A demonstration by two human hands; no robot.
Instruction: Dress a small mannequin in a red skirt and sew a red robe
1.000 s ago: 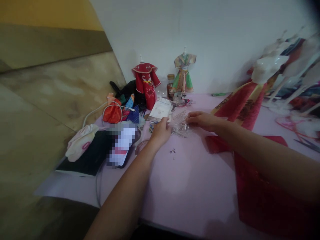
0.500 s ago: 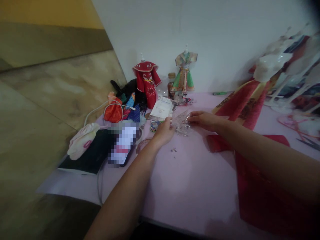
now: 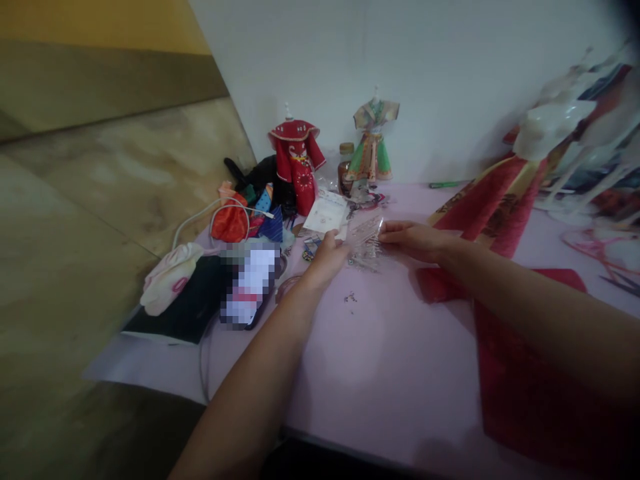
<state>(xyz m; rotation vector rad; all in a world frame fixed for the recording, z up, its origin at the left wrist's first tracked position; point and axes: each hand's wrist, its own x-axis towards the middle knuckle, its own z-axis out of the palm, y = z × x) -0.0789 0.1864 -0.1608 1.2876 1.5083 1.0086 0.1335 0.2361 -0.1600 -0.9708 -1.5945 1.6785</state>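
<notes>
Now | right hand (image 3: 414,241): fingers (image 3: 387,233) together, extended, touching clear plastic piece (image 3: 365,243) | left hand (image 3: 327,261): curled at its left edge, pinch unclear | pink desk (image 3: 385,380): dark beads (image 3: 350,297) near

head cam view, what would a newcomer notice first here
A red miniature dress and a green and cream miniature dress stand out first, on small stands before the white wall at the back of the pink table. At the right, a long red and gold gown hangs from a white mannequin. At the centre, the left hand and right hand meet at a clear glittery piece.
</notes>
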